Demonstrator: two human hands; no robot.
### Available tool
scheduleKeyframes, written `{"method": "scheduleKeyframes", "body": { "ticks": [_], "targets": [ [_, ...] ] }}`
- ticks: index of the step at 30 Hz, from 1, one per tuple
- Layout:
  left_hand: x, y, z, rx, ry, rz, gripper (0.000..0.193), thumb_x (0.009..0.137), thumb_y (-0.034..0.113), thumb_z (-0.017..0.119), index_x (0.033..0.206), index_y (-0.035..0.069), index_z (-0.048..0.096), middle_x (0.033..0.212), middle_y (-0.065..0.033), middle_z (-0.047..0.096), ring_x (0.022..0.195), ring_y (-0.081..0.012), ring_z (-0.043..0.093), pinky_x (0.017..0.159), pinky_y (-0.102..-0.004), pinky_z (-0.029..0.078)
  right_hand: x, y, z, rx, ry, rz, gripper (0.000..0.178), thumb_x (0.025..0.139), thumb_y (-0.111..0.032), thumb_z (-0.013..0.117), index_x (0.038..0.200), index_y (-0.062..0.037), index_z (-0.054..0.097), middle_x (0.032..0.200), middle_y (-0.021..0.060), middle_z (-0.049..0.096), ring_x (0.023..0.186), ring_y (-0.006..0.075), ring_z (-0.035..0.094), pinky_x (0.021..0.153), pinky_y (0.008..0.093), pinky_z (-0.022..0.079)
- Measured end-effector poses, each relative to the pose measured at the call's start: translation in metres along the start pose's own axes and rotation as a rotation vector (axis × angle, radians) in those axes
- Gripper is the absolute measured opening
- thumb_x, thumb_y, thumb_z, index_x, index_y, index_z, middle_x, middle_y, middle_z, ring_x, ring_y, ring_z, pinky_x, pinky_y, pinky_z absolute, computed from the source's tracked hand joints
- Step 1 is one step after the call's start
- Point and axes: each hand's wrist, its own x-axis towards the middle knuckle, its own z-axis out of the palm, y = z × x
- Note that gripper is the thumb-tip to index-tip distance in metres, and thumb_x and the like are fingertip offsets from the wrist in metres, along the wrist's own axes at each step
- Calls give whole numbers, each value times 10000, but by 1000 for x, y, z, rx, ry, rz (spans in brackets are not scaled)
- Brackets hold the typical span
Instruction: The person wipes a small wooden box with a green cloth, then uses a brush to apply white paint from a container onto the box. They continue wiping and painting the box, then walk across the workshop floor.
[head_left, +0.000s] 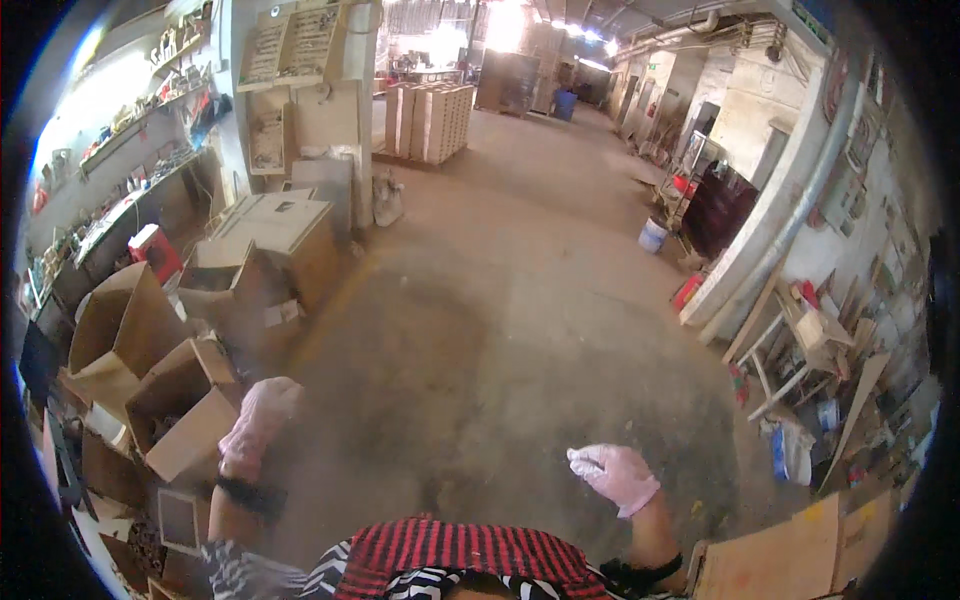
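Observation:
Pale pink gloves cover both of my hands. My left hand [262,425] is held out at the left, in front of an open cardboard box [190,435]; it is blurred, and its fingers cannot be made out. Over the concrete floor [470,400], to the right of my body, hangs my right hand [620,478]. Its fingers are curled together toward the thumb, and anything between them is too small to see. A red and black striped cloth [460,560] shows at my front, between the two forearms.
More open cartons [125,320] crowd the left side, below a cluttered workbench [120,215]. Ahead stands a stack of pale panels [428,122]. A wooden bench [810,325] and a white-and-blue bucket [790,455] line the right, with a flat cardboard piece [770,555] nearby.

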Motion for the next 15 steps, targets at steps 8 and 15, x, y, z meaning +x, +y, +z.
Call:
{"method": "scheduleKeyframes", "body": {
  "ticks": [8,15],
  "targets": [
    [297,28,131,-52,-241,198,136,729,113,585,855,69,612,838,-101,604,785,-275,580,650,-360,484,95,227,68,-337,-429,317,308,831,-331,451,934,-116,646,979,100,627,912,305,584,761,419,475],
    [460,42,241,215,-369,-130,321,825,351,447,974,115,606,1059,-90,580,1001,-287,528,841,-395,430,282,378,67,-368,-685,247,353,839,-328,383,925,-102,639,1005,105,617,949,306,567,794,423,462]
  ]
}}
